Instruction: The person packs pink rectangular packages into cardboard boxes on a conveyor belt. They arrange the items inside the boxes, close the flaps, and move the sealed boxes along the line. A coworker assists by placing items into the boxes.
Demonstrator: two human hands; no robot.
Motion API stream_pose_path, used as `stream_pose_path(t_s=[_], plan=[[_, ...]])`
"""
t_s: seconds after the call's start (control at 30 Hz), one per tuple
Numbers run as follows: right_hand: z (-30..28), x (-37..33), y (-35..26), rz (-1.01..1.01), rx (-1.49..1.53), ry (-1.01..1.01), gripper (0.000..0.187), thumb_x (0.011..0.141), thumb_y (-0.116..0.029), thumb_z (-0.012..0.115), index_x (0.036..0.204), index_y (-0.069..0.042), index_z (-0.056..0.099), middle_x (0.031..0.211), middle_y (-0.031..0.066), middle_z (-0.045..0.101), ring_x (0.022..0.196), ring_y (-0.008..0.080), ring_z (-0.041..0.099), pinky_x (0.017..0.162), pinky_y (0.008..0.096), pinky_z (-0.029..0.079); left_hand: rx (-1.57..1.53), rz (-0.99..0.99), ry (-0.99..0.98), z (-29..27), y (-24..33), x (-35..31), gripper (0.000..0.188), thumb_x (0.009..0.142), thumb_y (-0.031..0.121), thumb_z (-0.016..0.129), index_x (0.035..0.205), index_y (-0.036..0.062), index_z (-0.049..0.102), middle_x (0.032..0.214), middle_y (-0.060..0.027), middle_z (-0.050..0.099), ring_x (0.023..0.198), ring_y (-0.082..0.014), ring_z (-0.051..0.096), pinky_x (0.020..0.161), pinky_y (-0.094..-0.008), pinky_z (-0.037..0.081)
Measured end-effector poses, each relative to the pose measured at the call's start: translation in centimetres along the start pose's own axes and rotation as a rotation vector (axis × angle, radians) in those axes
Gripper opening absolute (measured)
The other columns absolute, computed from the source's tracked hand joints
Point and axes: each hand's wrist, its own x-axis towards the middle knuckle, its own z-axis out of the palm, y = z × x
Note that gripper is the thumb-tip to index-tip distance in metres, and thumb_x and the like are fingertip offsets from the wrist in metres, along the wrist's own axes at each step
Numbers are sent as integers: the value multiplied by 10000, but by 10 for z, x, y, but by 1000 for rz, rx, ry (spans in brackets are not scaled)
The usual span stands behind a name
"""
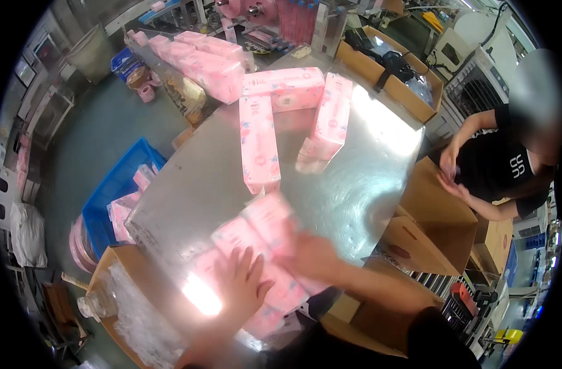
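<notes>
Bright overall; white glare patches burn out the shiny grey sheet-metal bench (195,184) at its upper right and lower left. One pink floral plastic-wrapped pack (270,218), lower centre, motion-blurred. Fisheye rim black, straight edges bowed.

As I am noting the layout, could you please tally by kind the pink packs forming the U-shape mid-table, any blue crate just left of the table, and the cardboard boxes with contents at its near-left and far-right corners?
Pink packs: 3
Blue crate: 1
Cardboard boxes: 2
Total: 6
</notes>
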Motion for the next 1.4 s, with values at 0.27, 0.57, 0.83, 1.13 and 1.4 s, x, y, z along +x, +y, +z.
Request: stream_pose_path(t_s=[0.27,0.57,0.83,1.13,1.4], plan=[[-21,166,21,369,359,501,936,841,-466,692,1483,46,243,1323,287,524,1177,411,560,976,468,453,-51,-138,36,-14,-14,-48,632,844,417,677,1353,73,529,1513,-222,347,1401,-419,309,1113,-664,144],[15,25,73,-413,507,-126,1072,795,-384,768,1540,0,99,1521,313,271,1370,407,383,1129,439,319,-1,-36,86,6,4,-27,508,839,394,687,1246,96,635,1444,-115,485,1394,-390,353,1125,-662,110],[-57,78,84,15,699,173,449,883,-296,661,1226,-9,610,1122,174,682,1002,287,665,855,374,528,-195,-258,304,-29,-37,-84,589,837,221,680,1370,50,495,1477,-221,389,1394,-391,344,1157,-543,179],[-34,207,75,-558,-176,495,520,811,-238,703,1257,-13,559,1425,207,453,1308,365,446,1104,455,343,-896,-879,200,-8,-43,-146,947,804,88,709,1516,-42,98,1458,-203,368,1333,-288,389,1124,-418,306],[-68,210,102,-688,-354,294,494,736,-188,726,1184,-75,554,1297,204,506,1246,368,498,1051,445,389,-1520,-1000,298,8,-68,-150,681,873,-16,641,1444,-9,270,1327,-152,511,1171,-250,549,999,-385,471]])
